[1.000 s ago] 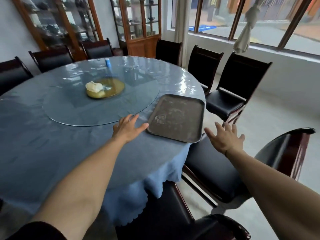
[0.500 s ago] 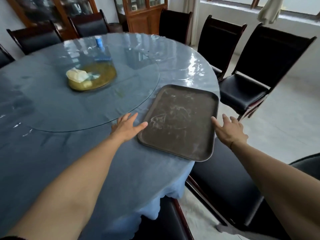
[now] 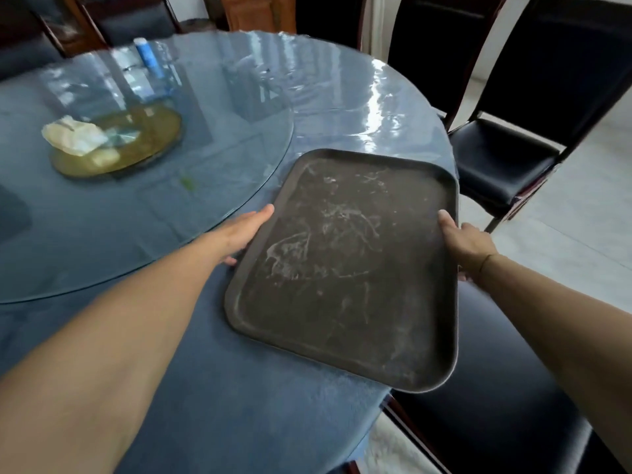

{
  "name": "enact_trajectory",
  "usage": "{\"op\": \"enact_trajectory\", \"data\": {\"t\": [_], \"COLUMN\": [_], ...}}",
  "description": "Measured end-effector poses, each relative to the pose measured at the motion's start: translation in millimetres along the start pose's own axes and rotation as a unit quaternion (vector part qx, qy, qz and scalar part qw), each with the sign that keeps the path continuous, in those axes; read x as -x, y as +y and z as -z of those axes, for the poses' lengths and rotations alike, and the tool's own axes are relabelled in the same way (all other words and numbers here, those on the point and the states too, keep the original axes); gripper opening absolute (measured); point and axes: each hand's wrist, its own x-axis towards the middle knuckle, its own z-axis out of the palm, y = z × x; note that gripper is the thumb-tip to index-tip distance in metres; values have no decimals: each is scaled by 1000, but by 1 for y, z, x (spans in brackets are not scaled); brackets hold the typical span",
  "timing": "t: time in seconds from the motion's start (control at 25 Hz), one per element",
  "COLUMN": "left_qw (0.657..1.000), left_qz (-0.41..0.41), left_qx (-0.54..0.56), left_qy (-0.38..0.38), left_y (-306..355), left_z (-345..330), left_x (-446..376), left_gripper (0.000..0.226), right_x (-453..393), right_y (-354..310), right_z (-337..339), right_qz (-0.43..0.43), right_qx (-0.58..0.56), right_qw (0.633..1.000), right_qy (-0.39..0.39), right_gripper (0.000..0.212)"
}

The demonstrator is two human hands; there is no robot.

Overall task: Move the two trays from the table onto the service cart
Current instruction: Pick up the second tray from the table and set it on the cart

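Observation:
A dark brown scuffed tray lies at the right edge of the round table, its near right corner past the table's rim. My left hand grips the tray's left rim, thumb on top and fingers underneath. On the right rim, my right hand holds the tray with the thumb over the edge. Only one tray is in sight, and no service cart is in view.
The table has a blue cloth and a glass turntable carrying a yellowish dish with crumpled tissue and a blue bottle. Black chairs stand at the right, one chair seat just under the tray's overhang.
Both hands have closed in from open, spread positions beside the tray onto its left and right rims. The view has moved closer and tilted down.

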Motion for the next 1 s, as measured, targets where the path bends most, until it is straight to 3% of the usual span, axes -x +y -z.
{"op": "enact_trajectory", "data": {"t": [0.16, 0.4, 0.56, 0.8, 1.0], "left_qw": [999, 997, 992, 993, 991], "left_qz": [28, 44, 69, 70, 75], "left_qx": [3, 49, 59, 58, 50], "left_qy": [-43, -48, -82, -80, -95], "left_y": [15, 24, 31, 44, 64], "left_z": [-10, -15, -10, 8, 39], "left_x": [-29, -47, -39, -2, 53], "left_gripper": [115, 112, 105, 76, 78], "right_x": [-21, -12, -1, 29, 75], "right_y": [1, 4, 1, -16, -33], "right_z": [-4, 4, 11, 38, 65], "right_qz": [-41, -99, -103, -107, -82], "right_qx": [-128, -188, -249, -252, -269], "right_qw": [991, 971, 956, 954, 955], "right_qy": [-26, -109, -113, -123, -100], "right_gripper": [79, 65, 61, 63, 52]}}
